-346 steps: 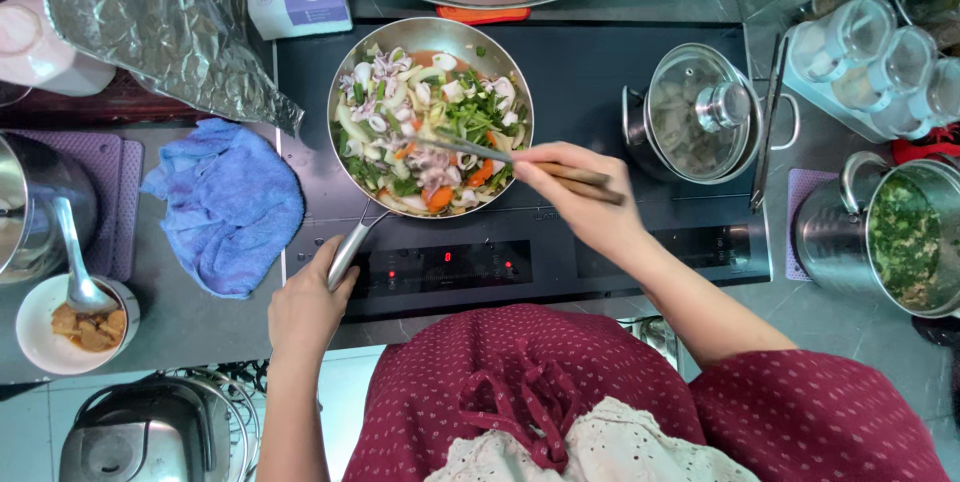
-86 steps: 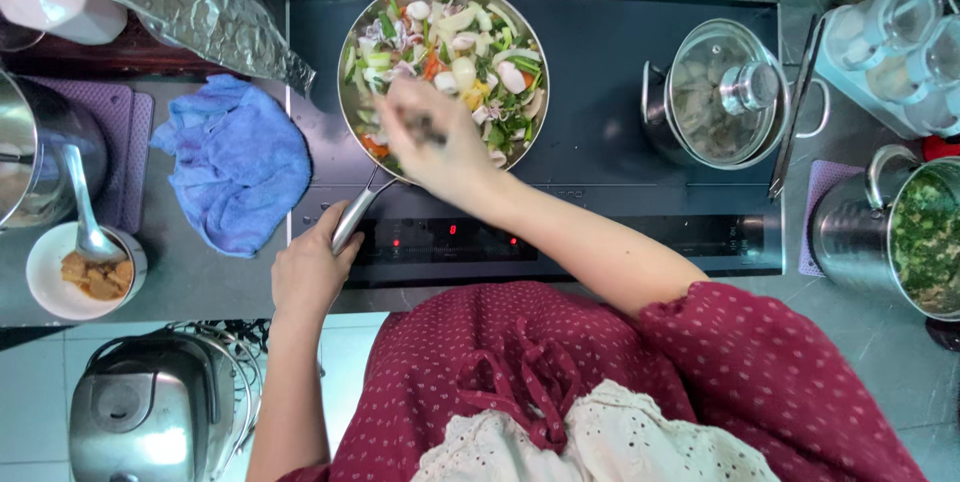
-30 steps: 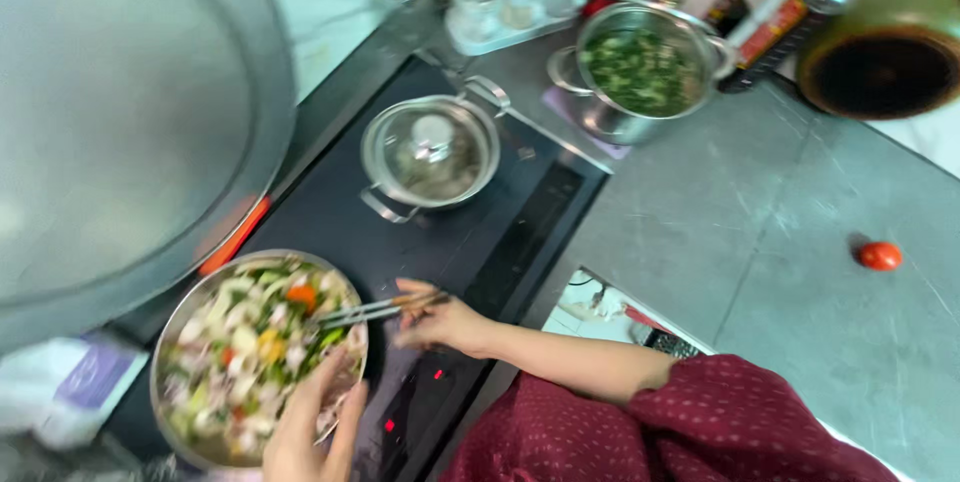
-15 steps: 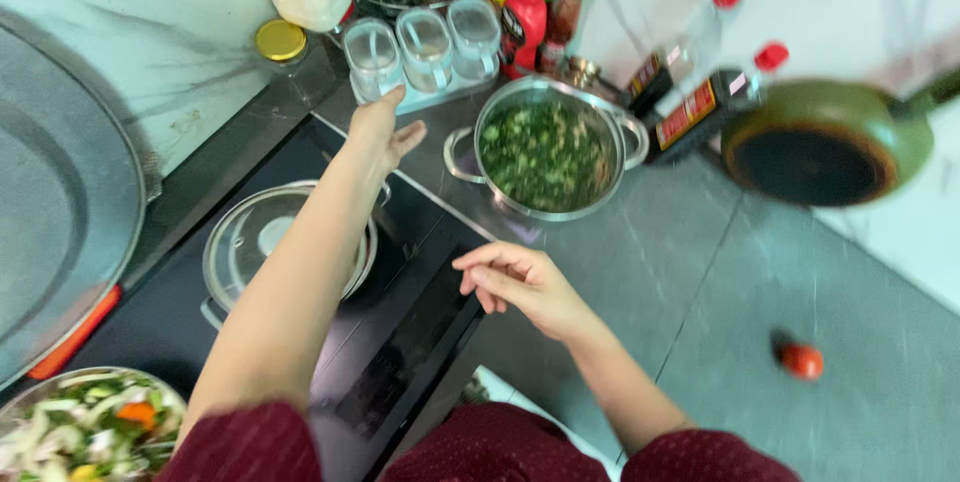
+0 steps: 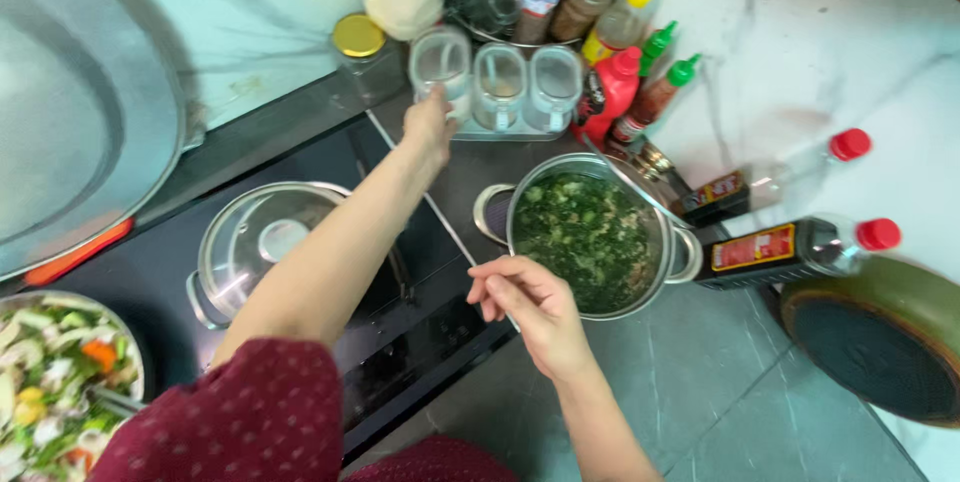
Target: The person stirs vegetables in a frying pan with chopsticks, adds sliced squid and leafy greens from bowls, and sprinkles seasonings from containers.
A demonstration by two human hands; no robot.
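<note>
by the wall: three clear jars point(image 5: 498, 85) | left hand point(image 5: 430, 127) grip on first jar | right hand point(image 5: 530, 307) loosely curled, empty

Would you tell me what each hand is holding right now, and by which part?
The left hand touches the front of a clear jar; a grip cannot be told. The right hand holds nothing.

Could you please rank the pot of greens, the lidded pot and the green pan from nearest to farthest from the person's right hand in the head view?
From the right hand:
1. Pot of greens, right beside the hand, just beyond it.
2. Lidded pot, to the left on the cooktop.
3. Green pan, far right on the counter.
</note>
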